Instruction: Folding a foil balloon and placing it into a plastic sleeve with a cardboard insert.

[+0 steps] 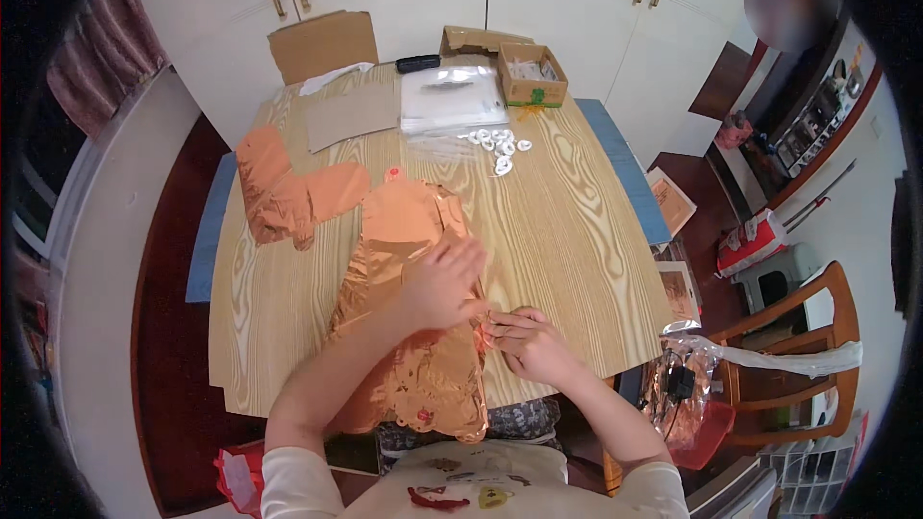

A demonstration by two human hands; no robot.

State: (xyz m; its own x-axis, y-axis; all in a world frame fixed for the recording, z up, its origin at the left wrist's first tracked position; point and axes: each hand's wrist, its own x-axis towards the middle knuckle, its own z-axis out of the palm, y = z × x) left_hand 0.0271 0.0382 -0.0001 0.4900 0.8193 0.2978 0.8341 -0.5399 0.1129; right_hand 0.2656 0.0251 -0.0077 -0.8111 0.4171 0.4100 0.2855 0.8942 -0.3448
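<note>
A flat, creased copper-coloured foil balloon (404,279) lies along the near side of the wooden table and hangs over its front edge. Across its middle reaches my left hand (446,284), slightly blurred, fingers stretched out over the foil. At the balloon's right edge my right hand (535,348) has its fingers closed on the foil, close to the left hand's thumb. A second copper foil piece (288,194), bent like an L, rests to the left and touches the balloon's upper side. A small tab with a red mark (392,174) sits at the balloon's far end.
Behind lie a grey cardboard sheet (354,118), a stack of clear plastic bags (452,101), white ring-like pieces (502,144), a black object (418,63) and a cardboard box (534,77). A wooden chair (808,356) stands at right, near foil packs (678,389).
</note>
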